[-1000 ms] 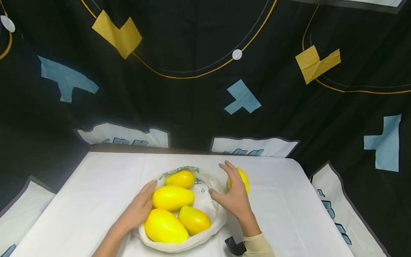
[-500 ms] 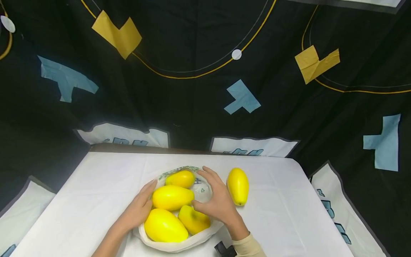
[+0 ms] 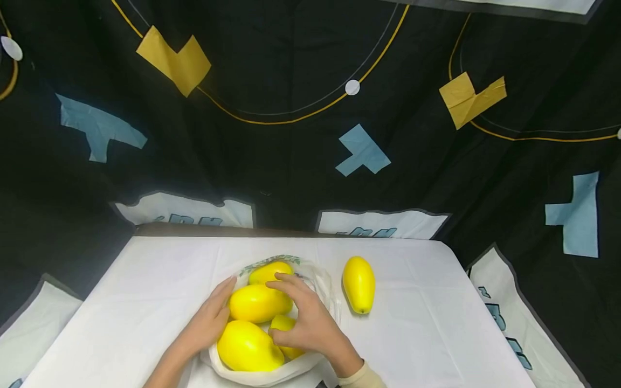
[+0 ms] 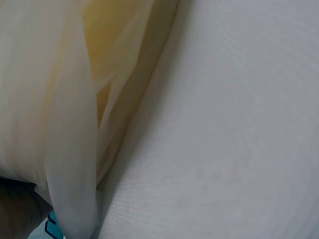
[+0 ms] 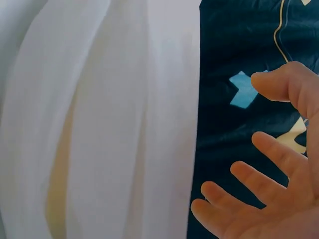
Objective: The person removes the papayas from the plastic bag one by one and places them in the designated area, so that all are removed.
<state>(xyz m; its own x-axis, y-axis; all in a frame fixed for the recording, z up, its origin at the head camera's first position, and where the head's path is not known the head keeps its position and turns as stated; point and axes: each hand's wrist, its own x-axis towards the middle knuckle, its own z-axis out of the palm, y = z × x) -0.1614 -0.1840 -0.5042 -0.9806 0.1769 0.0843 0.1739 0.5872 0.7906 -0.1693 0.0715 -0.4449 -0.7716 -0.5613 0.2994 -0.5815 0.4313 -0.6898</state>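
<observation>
A white plastic bag [image 3: 264, 378] stands with its mouth wide, holding several smooth yellow oblong fruits [image 3: 249, 345]. My left hand [image 3: 209, 319] rests along the bag's left rim with its fingers extended. Over the right half of the mouth hovers my right hand [image 3: 314, 321], fingers and thumb spread apart, partly covering the fruit at lower right [image 3: 281, 323]. In the right wrist view, nothing lies between that hand's fingers [image 5: 259, 181], beside the bag's white side [image 5: 129, 124]. The left wrist view has the bag's thin wall [image 4: 75, 149] with yellow showing through.
One more yellow fruit [image 3: 359, 284] lies on the white-covered table [image 3: 417, 323], right of the bag. Behind the table hangs a black cloth [image 3: 291, 178] with blue and gold patches.
My right hand has moved left from beside the loose fruit to over the bag's mouth. My left hand has stayed at the rim. The head view has tilted slightly.
</observation>
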